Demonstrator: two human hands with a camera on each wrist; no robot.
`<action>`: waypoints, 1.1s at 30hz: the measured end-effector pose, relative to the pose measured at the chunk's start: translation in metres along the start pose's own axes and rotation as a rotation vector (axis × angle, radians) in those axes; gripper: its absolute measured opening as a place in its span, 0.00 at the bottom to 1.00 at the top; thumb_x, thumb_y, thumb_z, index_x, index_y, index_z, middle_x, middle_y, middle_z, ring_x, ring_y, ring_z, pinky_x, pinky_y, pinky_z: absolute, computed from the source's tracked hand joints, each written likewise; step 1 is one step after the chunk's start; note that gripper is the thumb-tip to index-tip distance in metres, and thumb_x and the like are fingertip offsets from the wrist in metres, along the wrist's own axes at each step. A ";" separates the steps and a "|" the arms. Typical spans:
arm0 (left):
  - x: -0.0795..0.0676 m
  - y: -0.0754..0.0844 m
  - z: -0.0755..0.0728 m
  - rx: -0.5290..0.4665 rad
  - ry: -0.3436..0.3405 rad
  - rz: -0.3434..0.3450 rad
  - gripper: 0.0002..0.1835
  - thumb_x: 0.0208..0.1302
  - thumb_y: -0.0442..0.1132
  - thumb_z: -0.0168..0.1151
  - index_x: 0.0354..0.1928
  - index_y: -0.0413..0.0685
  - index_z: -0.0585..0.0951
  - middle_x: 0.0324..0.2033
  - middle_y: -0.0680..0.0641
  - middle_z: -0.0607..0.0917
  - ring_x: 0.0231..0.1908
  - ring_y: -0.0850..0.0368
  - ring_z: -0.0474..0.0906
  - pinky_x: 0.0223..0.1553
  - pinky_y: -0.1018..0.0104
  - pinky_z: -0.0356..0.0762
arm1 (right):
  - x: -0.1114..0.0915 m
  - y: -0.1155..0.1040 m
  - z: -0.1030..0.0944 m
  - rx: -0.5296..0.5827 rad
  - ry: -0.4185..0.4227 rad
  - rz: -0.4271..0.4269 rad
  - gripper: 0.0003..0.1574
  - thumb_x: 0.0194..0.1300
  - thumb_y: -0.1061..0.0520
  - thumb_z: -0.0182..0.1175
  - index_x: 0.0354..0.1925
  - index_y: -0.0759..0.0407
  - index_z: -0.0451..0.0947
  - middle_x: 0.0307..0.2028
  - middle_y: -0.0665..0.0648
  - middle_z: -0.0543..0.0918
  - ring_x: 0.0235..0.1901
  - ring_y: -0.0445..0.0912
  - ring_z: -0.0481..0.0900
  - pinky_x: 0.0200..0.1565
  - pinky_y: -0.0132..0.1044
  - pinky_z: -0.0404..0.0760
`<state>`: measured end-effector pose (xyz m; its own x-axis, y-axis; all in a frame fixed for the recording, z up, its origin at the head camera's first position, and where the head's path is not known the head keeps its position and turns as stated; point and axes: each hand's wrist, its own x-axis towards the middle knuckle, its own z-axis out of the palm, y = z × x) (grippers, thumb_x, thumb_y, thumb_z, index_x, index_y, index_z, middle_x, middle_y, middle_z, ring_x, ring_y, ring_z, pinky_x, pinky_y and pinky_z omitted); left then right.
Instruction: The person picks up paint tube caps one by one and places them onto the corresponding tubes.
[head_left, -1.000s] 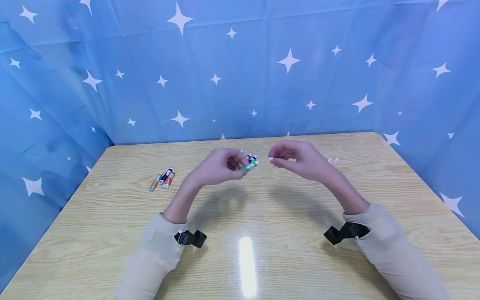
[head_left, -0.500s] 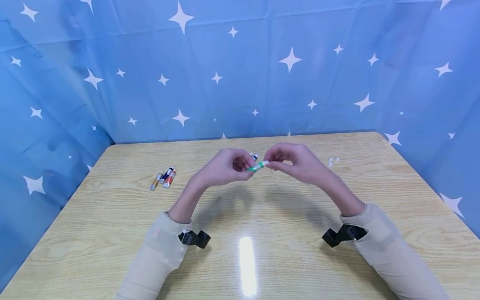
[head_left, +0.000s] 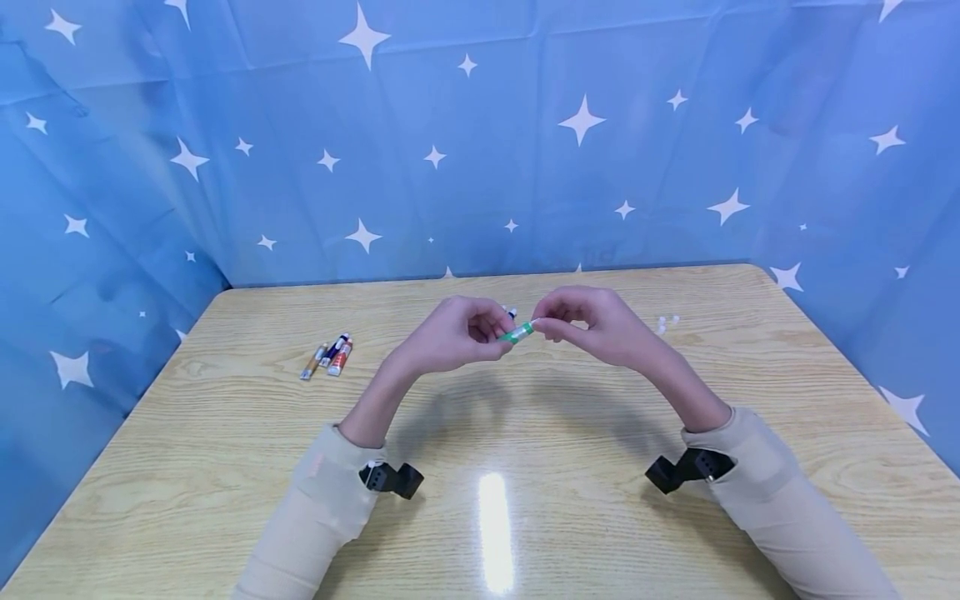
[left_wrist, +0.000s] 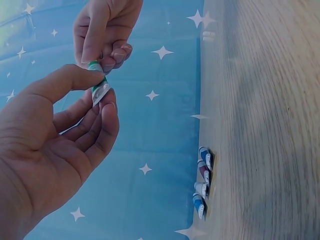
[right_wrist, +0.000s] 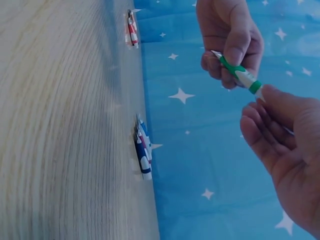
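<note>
Between the thumb and fingers of my left hand (head_left: 463,335) is a small green-and-white paint tube (head_left: 519,332), pinched near its flat crimped end. The left wrist view shows the silvery crimp of the tube (left_wrist: 101,92) sticking out past that thumb. My right hand (head_left: 588,323) meets it from the other side and pinches the white cap (right_wrist: 259,93) at the tube's top end, mostly covered by the fingertips. Both hands are raised over the far middle of the table, with the tube tilted between them.
Ochre (head_left: 313,362), dark purple (head_left: 334,350) and red (head_left: 341,357) tubes lie on the table (head_left: 225,467) at left. Several more tubes (left_wrist: 201,189) lie behind my left hand. Small white pieces (head_left: 662,324) rest at right. A starry blue curtain (head_left: 480,167) hangs behind.
My left hand has moved right with the green tube. The right hand, holding the white cap apart a second ago, has brought it onto the tube's end.
</note>
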<state>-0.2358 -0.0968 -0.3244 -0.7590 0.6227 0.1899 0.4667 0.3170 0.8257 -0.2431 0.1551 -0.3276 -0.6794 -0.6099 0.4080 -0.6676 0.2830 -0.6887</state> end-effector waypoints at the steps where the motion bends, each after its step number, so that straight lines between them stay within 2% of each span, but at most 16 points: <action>1: 0.000 0.000 0.000 0.001 0.002 0.001 0.06 0.63 0.29 0.67 0.41 0.40 0.84 0.31 0.48 0.84 0.31 0.54 0.79 0.35 0.65 0.80 | 0.000 0.000 0.000 -0.008 0.000 0.001 0.03 0.71 0.64 0.62 0.41 0.60 0.83 0.31 0.52 0.83 0.28 0.45 0.79 0.32 0.37 0.81; 11: 0.001 0.007 0.004 0.045 0.028 0.042 0.06 0.62 0.28 0.66 0.41 0.39 0.84 0.30 0.48 0.83 0.29 0.55 0.77 0.34 0.67 0.79 | 0.001 0.004 0.000 -0.033 0.008 -0.029 0.09 0.73 0.65 0.59 0.34 0.57 0.82 0.26 0.50 0.80 0.23 0.48 0.76 0.25 0.34 0.76; 18: 0.002 0.011 0.008 0.107 0.031 0.057 0.05 0.62 0.29 0.66 0.40 0.40 0.83 0.30 0.49 0.83 0.30 0.56 0.79 0.34 0.67 0.81 | 0.000 0.003 0.001 -0.080 -0.007 0.071 0.22 0.78 0.56 0.54 0.24 0.56 0.78 0.19 0.51 0.77 0.17 0.48 0.73 0.22 0.35 0.73; 23: 0.002 0.011 0.009 0.114 0.035 0.051 0.06 0.62 0.29 0.66 0.41 0.40 0.83 0.31 0.49 0.84 0.30 0.57 0.79 0.34 0.67 0.81 | -0.001 0.004 0.001 -0.080 -0.023 0.142 0.29 0.81 0.51 0.49 0.21 0.56 0.78 0.17 0.50 0.76 0.16 0.46 0.71 0.23 0.36 0.73; 25: 0.002 0.011 0.008 0.108 0.039 0.050 0.06 0.62 0.29 0.66 0.41 0.40 0.83 0.31 0.49 0.84 0.31 0.56 0.79 0.35 0.67 0.81 | -0.001 0.005 0.000 -0.085 -0.019 0.154 0.29 0.82 0.50 0.47 0.22 0.56 0.79 0.18 0.51 0.77 0.17 0.47 0.71 0.23 0.36 0.73; 27: 0.002 0.009 0.007 0.098 0.045 0.045 0.06 0.63 0.29 0.66 0.41 0.40 0.83 0.31 0.49 0.84 0.31 0.56 0.79 0.35 0.66 0.81 | -0.002 0.006 -0.002 -0.094 -0.011 0.147 0.25 0.81 0.51 0.48 0.27 0.56 0.80 0.20 0.51 0.78 0.18 0.48 0.73 0.23 0.36 0.73; 31: 0.001 0.002 0.003 0.049 0.062 0.022 0.06 0.63 0.29 0.67 0.42 0.40 0.83 0.32 0.48 0.83 0.32 0.54 0.78 0.35 0.66 0.80 | -0.003 0.006 -0.005 -0.081 0.000 0.084 0.07 0.76 0.57 0.57 0.43 0.57 0.81 0.27 0.51 0.82 0.20 0.47 0.76 0.23 0.35 0.74; 32: 0.000 0.001 0.002 0.033 0.067 0.015 0.06 0.63 0.30 0.67 0.42 0.40 0.83 0.32 0.48 0.84 0.32 0.54 0.79 0.35 0.66 0.79 | -0.003 0.006 -0.006 -0.070 -0.004 0.064 0.06 0.74 0.59 0.60 0.47 0.58 0.80 0.29 0.51 0.83 0.21 0.47 0.77 0.23 0.35 0.75; 33: 0.000 0.000 0.002 0.015 0.070 0.007 0.07 0.63 0.29 0.67 0.43 0.40 0.83 0.33 0.48 0.84 0.32 0.53 0.79 0.36 0.65 0.79 | -0.003 0.005 -0.006 -0.059 -0.011 0.045 0.10 0.72 0.61 0.62 0.51 0.58 0.80 0.31 0.52 0.83 0.21 0.46 0.77 0.23 0.35 0.75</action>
<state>-0.2352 -0.0960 -0.3256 -0.7850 0.5740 0.2329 0.4788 0.3237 0.8161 -0.2467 0.1627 -0.3290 -0.7059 -0.6035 0.3708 -0.6535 0.3531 -0.6695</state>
